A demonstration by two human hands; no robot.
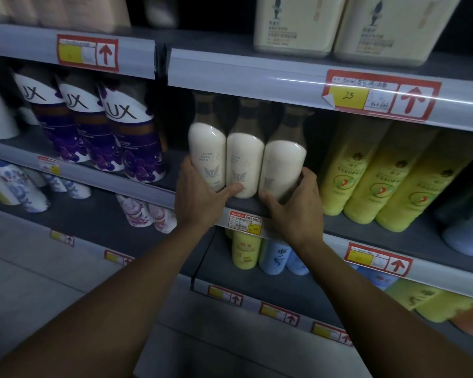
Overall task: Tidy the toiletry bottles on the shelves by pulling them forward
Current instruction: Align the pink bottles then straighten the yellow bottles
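Three tall cream-white bottles with dark brown necks stand side by side on the middle shelf [366,227]. My left hand [200,197] wraps around the left bottle [206,148], with its thumb resting across the base of the middle bottle [245,159]. The right bottle [283,165] is gripped low down by my right hand [298,208], fingers behind it and thumb in front. The three bottles stand near the shelf's front edge, leaning slightly.
Purple-and-white LUX bottles [131,137] stand to the left, yellow-green bottles [377,175] to the right. Large cream containers [298,23] sit on the shelf above. Yellow and blue bottles [257,252] fill the lower shelf. Price-tag rails with red arrows line each shelf edge.
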